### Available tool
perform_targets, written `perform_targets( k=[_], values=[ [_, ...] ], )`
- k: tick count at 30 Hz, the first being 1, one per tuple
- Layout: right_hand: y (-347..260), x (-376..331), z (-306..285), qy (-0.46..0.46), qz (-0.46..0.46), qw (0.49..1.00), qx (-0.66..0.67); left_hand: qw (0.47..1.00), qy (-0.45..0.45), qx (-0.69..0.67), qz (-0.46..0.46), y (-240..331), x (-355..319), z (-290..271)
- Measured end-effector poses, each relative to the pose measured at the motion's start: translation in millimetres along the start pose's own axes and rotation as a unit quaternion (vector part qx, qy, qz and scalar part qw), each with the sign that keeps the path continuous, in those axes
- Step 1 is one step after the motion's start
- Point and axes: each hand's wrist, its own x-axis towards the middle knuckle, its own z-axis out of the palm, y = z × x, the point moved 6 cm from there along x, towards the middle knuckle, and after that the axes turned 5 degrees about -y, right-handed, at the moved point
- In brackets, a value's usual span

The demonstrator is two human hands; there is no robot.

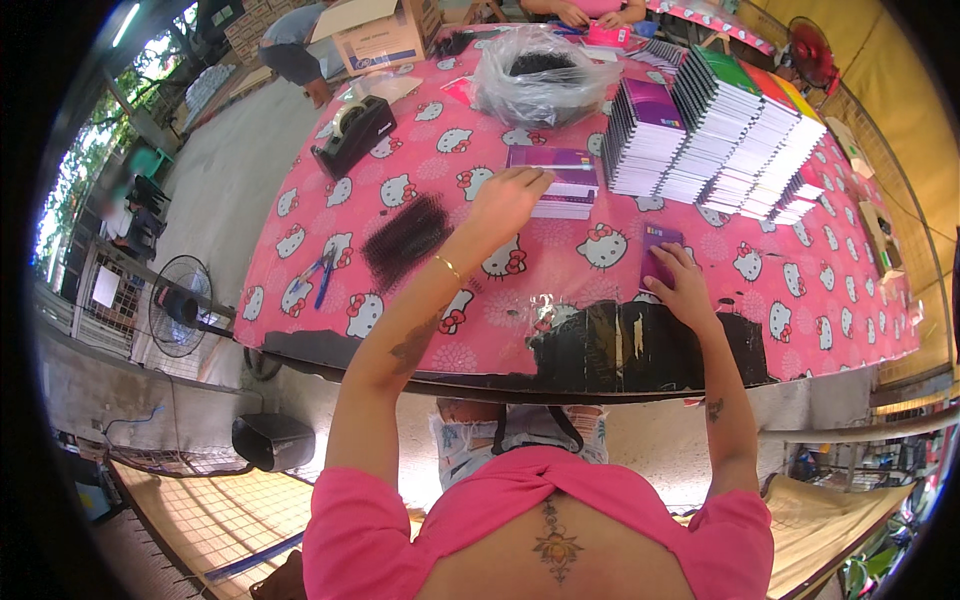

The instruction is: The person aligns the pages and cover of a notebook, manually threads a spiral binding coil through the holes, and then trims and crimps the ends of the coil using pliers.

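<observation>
My left hand reaches across to a short stack of purple-covered notebooks. Its fingers are bent together at the near-left edge of the top notebook, the fingertips partly hidden. Flat on the table, to the right of that stack, lies another purple notebook. On its lower part rests my right hand, fingers apart and not wrapped round it. Left of my left forearm are a heap of black spiral binding coils and blue-handled pliers.
Tall stacks of spiral notebooks stand at the right. Behind are a clear plastic bag of black coils, a black tape dispenser and a cardboard box. A co-worker's hands show at the far edge.
</observation>
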Motion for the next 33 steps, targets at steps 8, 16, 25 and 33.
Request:
perform_targets(
  k=[8, 16, 25, 33],
  values=[
    [-77, -6, -14, 0.085, -0.092, 0.962, 0.244, 0.987, 0.015, -0.154, -0.034, 92, -40, -44],
    [-101, -34, 43, 0.064, 0.036, 0.906, 0.416, 0.935, 0.055, -0.160, -0.313, 28, -135, -27],
    [-104, -35, 57, -0.003, 0.073, 0.862, 0.501, 0.950, 0.035, 0.127, -0.284, -38, -148, -45],
    [-111, -38, 54, 0.001, 0.062, 0.865, 0.498, 0.964, -0.097, -0.147, -0.201, 2, -142, 19]
  ],
)
